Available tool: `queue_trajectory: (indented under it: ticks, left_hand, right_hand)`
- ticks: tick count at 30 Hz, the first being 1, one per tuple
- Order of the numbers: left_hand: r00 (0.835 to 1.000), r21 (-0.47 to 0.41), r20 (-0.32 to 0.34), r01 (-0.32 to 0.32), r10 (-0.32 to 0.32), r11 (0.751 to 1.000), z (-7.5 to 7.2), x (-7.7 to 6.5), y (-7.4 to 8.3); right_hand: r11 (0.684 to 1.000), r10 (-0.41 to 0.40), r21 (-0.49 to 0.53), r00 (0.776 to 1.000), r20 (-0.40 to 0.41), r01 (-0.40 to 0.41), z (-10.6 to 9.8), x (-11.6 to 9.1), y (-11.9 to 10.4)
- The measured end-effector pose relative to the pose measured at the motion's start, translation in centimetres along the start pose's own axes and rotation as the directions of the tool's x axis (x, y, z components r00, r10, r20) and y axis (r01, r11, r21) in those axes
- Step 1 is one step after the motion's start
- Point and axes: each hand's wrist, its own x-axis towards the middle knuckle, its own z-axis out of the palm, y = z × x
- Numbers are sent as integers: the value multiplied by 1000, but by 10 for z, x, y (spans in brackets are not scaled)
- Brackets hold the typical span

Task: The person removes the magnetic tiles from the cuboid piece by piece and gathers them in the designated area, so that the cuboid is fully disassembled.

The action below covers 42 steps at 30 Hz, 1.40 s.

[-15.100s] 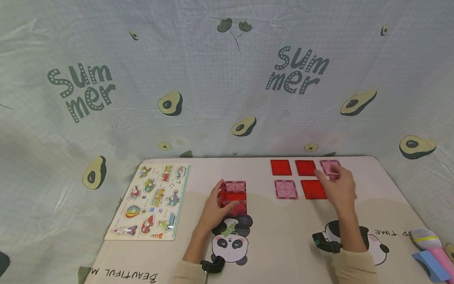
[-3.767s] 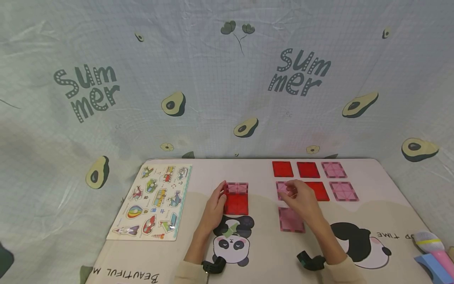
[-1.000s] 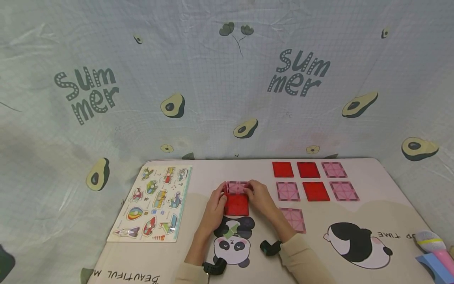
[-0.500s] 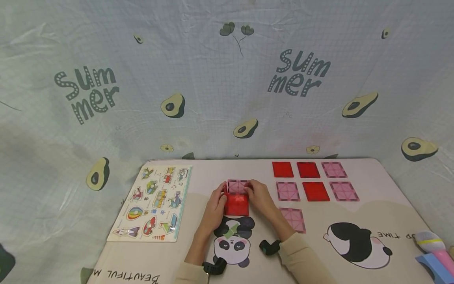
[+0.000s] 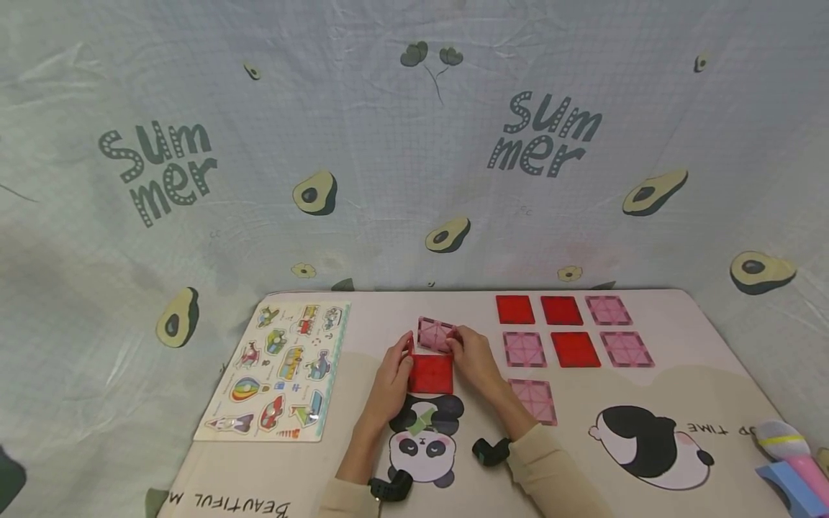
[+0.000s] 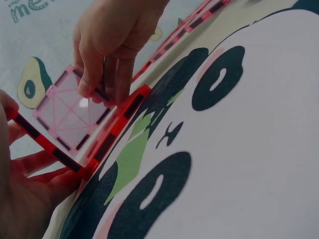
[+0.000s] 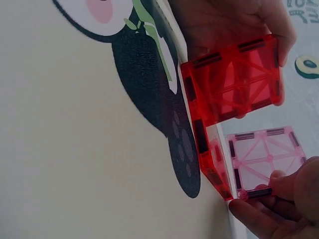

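My left hand [image 5: 392, 370] holds a clear red magnetic tile [image 7: 239, 82] upright, its fingers seen through the plastic in the right wrist view. That tile stands along the left edge of a flat red magnetic tile [image 5: 432, 375] on the table. A pink magnetic tile [image 5: 435, 334] is pinched at its right edge between the thumb and fingers of my right hand [image 5: 478, 360]. It leans askew behind the flat red tile. From the left wrist view, the pink tile [image 6: 72, 110] shows its star-shaped ribs and dark magnet strips, near the upright red edge.
Several loose red and pink tiles [image 5: 576, 350] lie in rows at the right. A picture puzzle board [image 5: 275, 370] occupies the left side. At the right front edge are a toy microphone [image 5: 786, 446] and a blue curved block [image 5: 786, 485]. A patterned curtain [image 5: 414, 144] hangs behind.
Earlier my right hand was among the tiles at right; then it came to the pink tile. Over the last second that tile has come away backward from the flat red tile and tipped. Left hand stays put.
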Motion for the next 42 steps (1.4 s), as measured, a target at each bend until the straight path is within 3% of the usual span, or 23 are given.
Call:
queue_trajectory:
  ticks: [14, 21, 31, 42]
  left_hand:
    - [1000, 6, 5, 11, -11, 1000, 0, 2, 1]
    - [1000, 8, 5, 17, -17, 1000, 0, 2, 1]
    - [1000, 2, 6, 21, -21, 1000, 0, 2, 1]
    - [1000, 7, -3, 20, -20, 1000, 0, 0, -1]
  right_hand:
    - [1000, 9, -15, 1000, -19, -10, -21, -7, -14]
    - [1000, 5, 14, 999, -48, -5, -33, -10, -22]
    - [997, 49, 54, 998, -26, -47, -53, -22, -32]
    - [997, 80, -7, 995, -52, -81, -80, -33, -32]
